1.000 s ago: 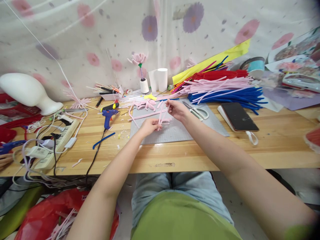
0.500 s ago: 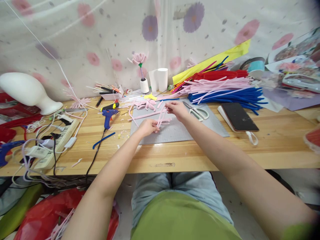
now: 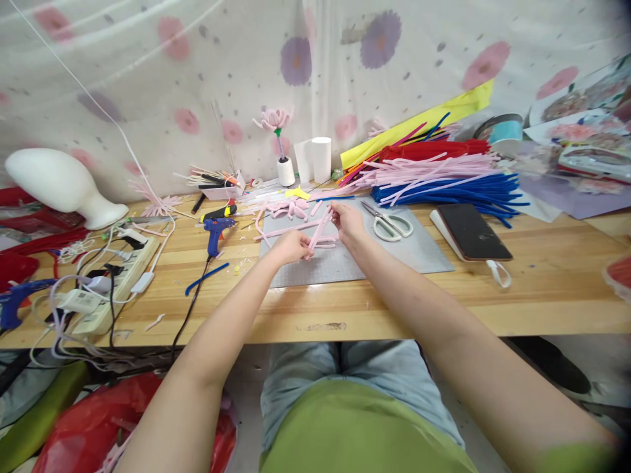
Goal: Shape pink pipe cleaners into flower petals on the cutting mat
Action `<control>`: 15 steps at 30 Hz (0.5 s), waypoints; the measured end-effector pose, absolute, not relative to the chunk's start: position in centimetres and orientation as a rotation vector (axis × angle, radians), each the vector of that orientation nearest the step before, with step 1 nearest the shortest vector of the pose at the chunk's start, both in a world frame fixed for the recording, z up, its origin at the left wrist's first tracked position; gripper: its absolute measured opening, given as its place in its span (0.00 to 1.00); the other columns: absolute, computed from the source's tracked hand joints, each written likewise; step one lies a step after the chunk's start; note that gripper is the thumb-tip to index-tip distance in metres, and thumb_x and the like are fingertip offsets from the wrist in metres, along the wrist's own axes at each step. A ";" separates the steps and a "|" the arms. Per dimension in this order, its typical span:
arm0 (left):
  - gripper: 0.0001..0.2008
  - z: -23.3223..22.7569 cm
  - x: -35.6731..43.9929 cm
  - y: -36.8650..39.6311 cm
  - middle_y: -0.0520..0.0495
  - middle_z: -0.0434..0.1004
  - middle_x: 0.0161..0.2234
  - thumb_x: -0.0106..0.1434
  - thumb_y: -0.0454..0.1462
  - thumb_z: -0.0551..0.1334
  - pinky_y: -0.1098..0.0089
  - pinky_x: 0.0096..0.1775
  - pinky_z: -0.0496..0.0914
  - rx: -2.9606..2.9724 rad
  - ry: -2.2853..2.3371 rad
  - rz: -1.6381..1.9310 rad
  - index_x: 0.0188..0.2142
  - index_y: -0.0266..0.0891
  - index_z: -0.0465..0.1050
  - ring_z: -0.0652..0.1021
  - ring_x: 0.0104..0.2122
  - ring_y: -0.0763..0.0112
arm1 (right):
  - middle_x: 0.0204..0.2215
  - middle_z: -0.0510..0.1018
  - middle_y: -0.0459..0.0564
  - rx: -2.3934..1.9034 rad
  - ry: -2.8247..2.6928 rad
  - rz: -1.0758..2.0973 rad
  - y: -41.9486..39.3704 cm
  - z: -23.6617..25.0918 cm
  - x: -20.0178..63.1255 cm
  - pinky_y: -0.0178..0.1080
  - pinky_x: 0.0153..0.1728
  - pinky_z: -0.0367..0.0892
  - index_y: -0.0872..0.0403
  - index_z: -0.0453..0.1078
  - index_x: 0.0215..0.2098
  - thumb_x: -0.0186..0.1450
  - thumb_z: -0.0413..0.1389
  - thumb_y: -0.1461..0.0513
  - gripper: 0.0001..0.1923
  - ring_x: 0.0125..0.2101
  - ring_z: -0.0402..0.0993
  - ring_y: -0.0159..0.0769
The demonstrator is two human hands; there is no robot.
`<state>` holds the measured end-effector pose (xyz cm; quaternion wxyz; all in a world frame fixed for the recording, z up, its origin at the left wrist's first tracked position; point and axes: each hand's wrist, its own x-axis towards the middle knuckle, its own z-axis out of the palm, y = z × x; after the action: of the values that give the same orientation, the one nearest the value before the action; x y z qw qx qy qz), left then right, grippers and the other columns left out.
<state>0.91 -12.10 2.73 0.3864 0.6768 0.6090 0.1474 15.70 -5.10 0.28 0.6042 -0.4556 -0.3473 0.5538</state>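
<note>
Pink pipe cleaners were the work in hand, held just above the grey cutting mat near the middle of the tabletop. To bend them well, I judged that the lower end should be kept fixed while the upper end was turned in small, even moves, so the wire would not kink.

Nearest, both forearms reached forward from the lap, converging over the mat. The left hand lay low, its grip pinched on the lower end of the stems. The right hand sat slightly farther and higher, its fingers pinched on the upper end.

Beyond the hands, scissors lay on the mat, a blue glue gun to the left, and piled pipe cleaners at the back.
</note>
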 end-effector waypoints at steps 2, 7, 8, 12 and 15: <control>0.04 3.0 0.3 -12.1 0.50 0.75 0.19 0.47 0.32 0.62 0.74 0.25 0.63 1.835 1.708 0.300 0.24 0.37 0.75 0.72 0.20 0.74 | 0.21 0.71 0.44 -1.102 -0.977 1.244 -4.6 0.6 17.2 0.30 0.24 0.62 0.55 0.67 0.24 0.51 0.58 0.57 0.10 0.21 0.63 0.24; 0.08 3.6 -2.0 -12.6 0.51 0.78 0.27 0.49 0.35 0.61 0.74 0.30 0.64 1.918 2.000 0.173 0.31 0.40 0.76 0.75 0.28 0.72 | 0.30 0.76 0.54 -1.647 -1.651 0.751 -3.6 1.0 25.1 0.44 0.37 0.67 0.53 0.70 0.25 0.52 0.56 0.59 0.06 0.34 0.72 0.40; 0.09 3.6 -2.5 -12.6 0.51 0.79 0.29 0.50 0.36 0.61 0.74 0.31 0.64 1.927 2.036 0.145 0.33 0.41 0.76 0.75 0.30 0.71 | 0.30 0.76 0.56 -1.709 -1.688 0.697 -3.6 0.9 26.7 0.49 0.41 0.65 0.53 0.69 0.22 0.49 0.59 0.60 0.04 0.38 0.72 0.48; 0.12 3.7 -3.7 -12.3 0.50 0.78 0.34 0.52 0.38 0.59 0.72 0.35 0.65 1.956 2.151 0.016 0.37 0.43 0.74 0.76 0.35 0.68 | 0.33 0.75 0.63 -2.046 -1.864 0.486 -4.1 -0.5 30.4 0.58 0.42 0.62 0.53 0.71 0.26 0.45 0.60 0.64 0.08 0.43 0.68 0.61; 0.12 3.6 -3.9 -12.3 0.49 0.78 0.35 0.54 0.38 0.58 0.71 0.36 0.65 2.029 2.179 -0.046 0.38 0.44 0.73 0.76 0.37 0.65 | 0.28 0.74 0.62 -1.864 -1.993 0.486 -4.4 -1.3 30.6 0.58 0.39 0.62 0.55 0.70 0.26 0.45 0.59 0.66 0.08 0.41 0.69 0.61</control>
<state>-3.93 -12.28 3.62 0.0820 0.6791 0.7293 -0.0154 30.60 -4.35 -1.29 0.1837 -0.6611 -0.7068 0.1722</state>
